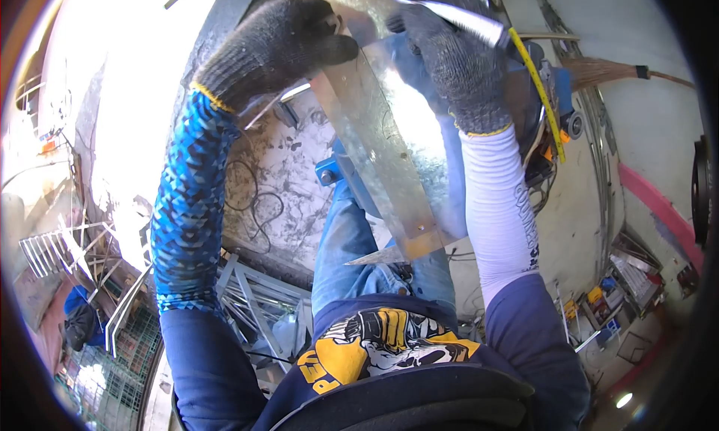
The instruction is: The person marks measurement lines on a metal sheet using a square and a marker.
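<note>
My left hand (273, 45), in a dark knit glove over a blue patterned sleeve, grips the upper left edge of a long shiny metal sheet strip (382, 154). My right hand (453, 53), gloved the same with a white sleeve, presses on the strip's upper right part and holds a yellow tape measure (541, 94) whose blade runs down the right side. The strip slants down toward my jeans-clad legs (341, 244), its lower end bent and rust-coloured.
A blue machine (333, 169) sits under the strip on stained concrete with loose cables (255, 199). A broom (607, 71) lies at the upper right. Metal frames (255, 296) and grilles stand lower left; tools and boxes (607, 296) clutter the right wall.
</note>
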`<state>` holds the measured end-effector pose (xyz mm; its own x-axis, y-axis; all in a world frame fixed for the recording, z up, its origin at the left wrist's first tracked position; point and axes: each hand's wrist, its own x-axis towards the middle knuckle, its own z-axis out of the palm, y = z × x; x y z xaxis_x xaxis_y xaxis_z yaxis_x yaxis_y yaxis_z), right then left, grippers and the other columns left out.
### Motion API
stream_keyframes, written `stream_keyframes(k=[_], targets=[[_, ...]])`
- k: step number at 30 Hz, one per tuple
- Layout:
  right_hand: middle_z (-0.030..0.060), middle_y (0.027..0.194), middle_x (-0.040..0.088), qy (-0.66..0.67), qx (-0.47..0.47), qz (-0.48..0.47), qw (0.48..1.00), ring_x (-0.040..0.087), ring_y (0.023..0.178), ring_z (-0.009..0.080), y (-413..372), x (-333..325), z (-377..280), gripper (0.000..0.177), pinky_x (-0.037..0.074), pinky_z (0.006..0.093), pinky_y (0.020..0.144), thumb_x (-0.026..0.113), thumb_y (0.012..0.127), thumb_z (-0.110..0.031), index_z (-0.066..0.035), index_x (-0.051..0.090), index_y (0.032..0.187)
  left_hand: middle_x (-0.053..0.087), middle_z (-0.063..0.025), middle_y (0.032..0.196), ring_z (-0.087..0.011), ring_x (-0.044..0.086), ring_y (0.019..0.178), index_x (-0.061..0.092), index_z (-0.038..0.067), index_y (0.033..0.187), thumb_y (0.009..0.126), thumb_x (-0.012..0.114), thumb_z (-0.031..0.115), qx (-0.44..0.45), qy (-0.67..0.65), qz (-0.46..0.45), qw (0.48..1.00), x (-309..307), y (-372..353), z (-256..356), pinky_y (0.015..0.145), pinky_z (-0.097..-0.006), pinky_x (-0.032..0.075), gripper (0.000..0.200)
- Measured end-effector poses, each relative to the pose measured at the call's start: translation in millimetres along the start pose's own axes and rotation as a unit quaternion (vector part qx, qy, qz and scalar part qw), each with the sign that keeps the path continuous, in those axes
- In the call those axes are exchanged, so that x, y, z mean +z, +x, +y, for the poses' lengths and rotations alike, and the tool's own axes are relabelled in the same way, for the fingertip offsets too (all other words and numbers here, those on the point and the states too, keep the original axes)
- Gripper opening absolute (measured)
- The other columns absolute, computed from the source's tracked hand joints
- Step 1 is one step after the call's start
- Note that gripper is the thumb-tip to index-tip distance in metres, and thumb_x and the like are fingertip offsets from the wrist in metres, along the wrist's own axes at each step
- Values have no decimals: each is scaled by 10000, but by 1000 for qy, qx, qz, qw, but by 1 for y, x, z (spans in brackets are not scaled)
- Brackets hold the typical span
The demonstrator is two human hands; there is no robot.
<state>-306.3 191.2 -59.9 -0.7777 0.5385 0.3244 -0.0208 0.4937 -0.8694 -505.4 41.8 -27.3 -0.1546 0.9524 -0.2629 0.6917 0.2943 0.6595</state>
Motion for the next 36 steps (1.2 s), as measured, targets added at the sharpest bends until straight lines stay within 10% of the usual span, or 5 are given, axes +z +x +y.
stream_keyframes(k=[2, 13, 20, 28, 36], targets=[[125, 976, 737, -257, -177, 52, 949, 727, 898, 296, -10, -4, 9, 201, 583, 365, 813, 740, 879, -92, -40, 705, 1070, 634, -79, 793, -176, 600, 752, 690, 15, 974, 939, 742, 354, 49, -29, -14, 998, -7, -9, -2, 723, -364, 494, 345], [237, 952, 702, -322, 291, 76, 898, 671, 935, 458, -16, 14, -32, 250, 543, 497, 828, 646, 912, -283, -97, 607, 1076, 680, -121, 785, -194, 632, 737, 686, -14, 947, 940, 693, 255, -113, -216, 80, 967, -12, -152, 45, 701, -368, 509, 269], [219, 944, 681, -209, 154, 222, 940, 675, 931, 421, -17, 14, -32, 183, 527, 464, 798, 619, 937, -249, -77, 595, 996, 669, -113, 747, -184, 629, 707, 669, -12, 892, 908, 684, 238, -93, -260, 99, 956, -22, -207, 87, 681, -354, 511, 250], [8, 885, 571, -8, 101, 276, 956, 560, 830, 124, -61, -40, -137, 143, 492, 311, 783, 720, 922, -82, -68, 590, 980, 707, -138, 822, -198, 680, 758, 710, -3, 950, 910, 737, 256, -18, -257, 24, 966, -72, -223, 127, 702, -363, 535, 263], [36, 1019, 560, 49, 37, 275, 959, 545, 985, 157, -103, -69, -160, 169, 470, 332, 910, 734, 909, -92, -64, 588, 992, 719, -89, 924, -157, 650, 875, 714, -6, 1066, 956, 712, 256, -5, -319, 19, 948, -66, -195, 165, 825, -340, 523, 283]])
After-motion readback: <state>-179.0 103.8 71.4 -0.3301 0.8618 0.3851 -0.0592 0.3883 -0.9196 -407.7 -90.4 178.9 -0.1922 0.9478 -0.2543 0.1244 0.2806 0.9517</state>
